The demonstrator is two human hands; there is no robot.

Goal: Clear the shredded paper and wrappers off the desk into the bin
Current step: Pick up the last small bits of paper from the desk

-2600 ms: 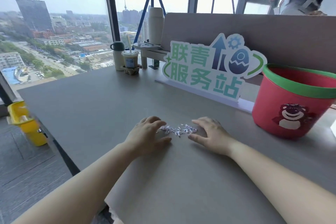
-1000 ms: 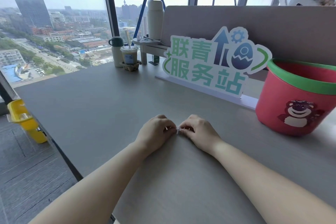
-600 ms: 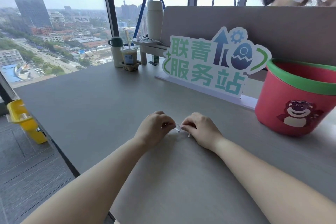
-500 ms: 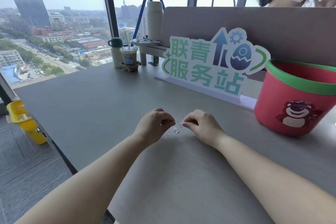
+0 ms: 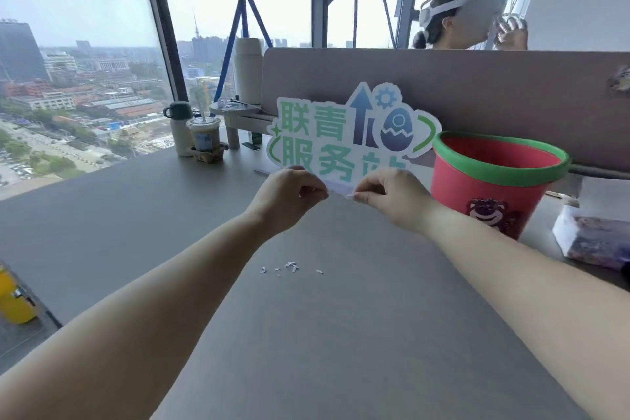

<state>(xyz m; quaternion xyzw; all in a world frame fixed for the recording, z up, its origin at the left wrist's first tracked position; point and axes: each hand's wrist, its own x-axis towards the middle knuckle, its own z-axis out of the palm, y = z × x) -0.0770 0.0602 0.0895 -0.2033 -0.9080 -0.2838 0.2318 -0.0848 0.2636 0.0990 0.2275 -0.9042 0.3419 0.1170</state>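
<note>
Both my hands are raised above the grey desk (image 5: 102, 222), fingers pinched. My left hand (image 5: 289, 196) is closed on shredded paper, with white bits showing between its fingertips. My right hand (image 5: 392, 198) pinches more white shreds at its fingertips. Several small paper shreds (image 5: 289, 268) lie on the desk below and between my forearms. The red bin (image 5: 494, 181) with a green rim and a bear picture stands on the desk to the right of my right hand.
A green and white cut-out sign (image 5: 347, 133) stands behind my hands against a grey partition (image 5: 477, 95). A flask (image 5: 179, 128) and a drink cup (image 5: 204, 138) stand far left. A wrapped packet (image 5: 596, 239) lies at the right. A person wearing a headset (image 5: 456, 15) sits beyond the partition.
My hands swept the shreds together, pinched them and lifted off the desk toward the bin side. A few shreds stayed behind on the desk.
</note>
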